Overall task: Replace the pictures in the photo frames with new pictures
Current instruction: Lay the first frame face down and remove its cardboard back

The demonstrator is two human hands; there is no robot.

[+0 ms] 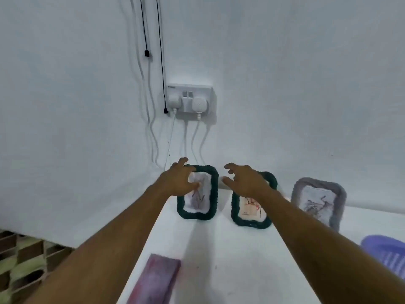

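Note:
Three photo frames lean against the white wall on a white table (210, 255). The left dark green frame (213, 194) holds a pale picture. My left hand (178, 179) covers its upper left corner, thumb on the picture and fingers over the top edge. A second dark green frame (237, 216) stands to its right with a cream picture. My right hand (243, 179) hovers in front of that frame's top, fingers spread and curled, holding nothing. A grey frame (318, 202) stands farther right.
A reddish-purple flat piece (155, 279) lies at the table's near left. A purple plastic basket (388, 253) sits at the right edge. A double wall socket (189, 102) with white plugs and hanging cables is above the frames. Patterned floor (24, 257) shows at left.

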